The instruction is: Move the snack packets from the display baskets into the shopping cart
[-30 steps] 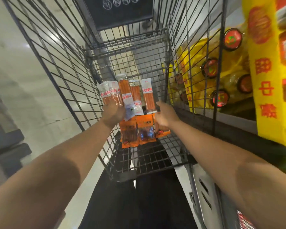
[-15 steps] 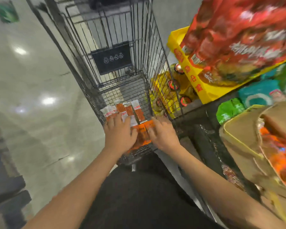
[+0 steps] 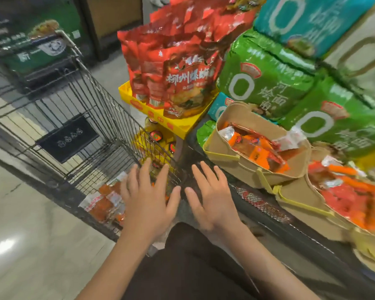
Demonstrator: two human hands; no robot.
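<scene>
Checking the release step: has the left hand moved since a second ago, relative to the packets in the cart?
Yes. The left hand, earlier gripping the snack packets inside the shopping cart, has let go and now hovers open above them, nearer the cart's right wall.

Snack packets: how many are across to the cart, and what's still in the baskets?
Done: a cluster of orange snack packets lies in the shopping cart. In hand: nothing; the left hand and right hand are spread open and empty. Left: the near display basket and the second basket both hold many packets.
</scene>
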